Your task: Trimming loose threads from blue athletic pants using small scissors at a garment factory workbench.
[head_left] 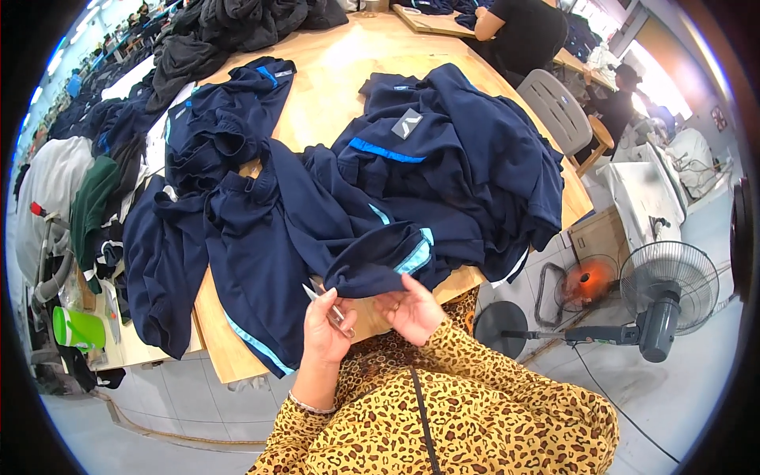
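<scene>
My left hand (323, 331) is closed around small metal thread snips (339, 317), their pointed tip poking up past my fingers. Its fingertips are at the lower edge of a navy garment leg (368, 265) with a light blue inset at its end. My right hand (416, 315) grips the same edge, thumb on top and fingers curled beneath. This leg belongs to navy trousers spread over the wooden table (317, 103). Another navy leg (253, 269) with a light blue stripe hangs over the near table edge, left of my hands.
A heap of navy garments (475, 158) lies at the right, more navy clothes (214, 127) at the left. Dark clothing (237, 32) is piled at the back. A standing fan (669, 297) and a grey chair (558, 111) are to the right. A person (526, 32) sits beyond the table.
</scene>
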Available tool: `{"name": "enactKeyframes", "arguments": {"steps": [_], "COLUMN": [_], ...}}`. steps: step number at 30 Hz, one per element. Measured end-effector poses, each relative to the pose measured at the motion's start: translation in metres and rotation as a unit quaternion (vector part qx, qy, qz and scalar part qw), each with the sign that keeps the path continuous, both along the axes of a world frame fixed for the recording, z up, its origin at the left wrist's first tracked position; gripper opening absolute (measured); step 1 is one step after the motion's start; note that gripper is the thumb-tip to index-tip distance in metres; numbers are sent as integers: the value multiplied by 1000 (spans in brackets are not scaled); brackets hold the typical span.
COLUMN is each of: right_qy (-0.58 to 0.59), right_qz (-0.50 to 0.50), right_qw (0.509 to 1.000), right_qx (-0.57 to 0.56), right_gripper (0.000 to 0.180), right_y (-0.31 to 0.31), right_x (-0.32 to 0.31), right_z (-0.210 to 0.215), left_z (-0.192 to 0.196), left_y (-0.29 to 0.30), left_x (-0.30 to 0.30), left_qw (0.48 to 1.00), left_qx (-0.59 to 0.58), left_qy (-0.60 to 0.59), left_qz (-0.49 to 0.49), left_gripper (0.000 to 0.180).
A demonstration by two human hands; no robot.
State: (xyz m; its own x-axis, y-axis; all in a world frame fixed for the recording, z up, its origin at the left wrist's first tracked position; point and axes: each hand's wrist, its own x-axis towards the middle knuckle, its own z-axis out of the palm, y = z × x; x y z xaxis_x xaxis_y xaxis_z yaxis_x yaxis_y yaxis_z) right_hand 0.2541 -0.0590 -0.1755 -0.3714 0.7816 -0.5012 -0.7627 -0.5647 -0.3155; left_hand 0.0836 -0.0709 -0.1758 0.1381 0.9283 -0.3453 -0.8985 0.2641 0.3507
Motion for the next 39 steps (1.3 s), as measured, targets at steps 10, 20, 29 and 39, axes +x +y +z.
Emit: {"name": "enactKeyframes", "arguments": {"steps": [10,20,29,39], "right_qy": [-88,-244,-204,-270], "right_qz": [-71,-29,-89,-122], "right_qw": [991,948,961,938], "right_qx": [77,201,161,179], "right_gripper": [26,19,42,48], "right_y": [12,5,4,2], "right_x": [22,17,10,5], "right_z": [0,28,25,19], "left_z": [-13,13,9,-6], "left_y": [-9,18,23,19], "left_x": [23,35,33,41], "left_qw": [974,758,930,867], "left_qx": [-129,257,82,191], "left_qy": [185,599,344,458], "left_qz": [-15,17,-99,-54], "left_gripper": [15,19,8,9]}}
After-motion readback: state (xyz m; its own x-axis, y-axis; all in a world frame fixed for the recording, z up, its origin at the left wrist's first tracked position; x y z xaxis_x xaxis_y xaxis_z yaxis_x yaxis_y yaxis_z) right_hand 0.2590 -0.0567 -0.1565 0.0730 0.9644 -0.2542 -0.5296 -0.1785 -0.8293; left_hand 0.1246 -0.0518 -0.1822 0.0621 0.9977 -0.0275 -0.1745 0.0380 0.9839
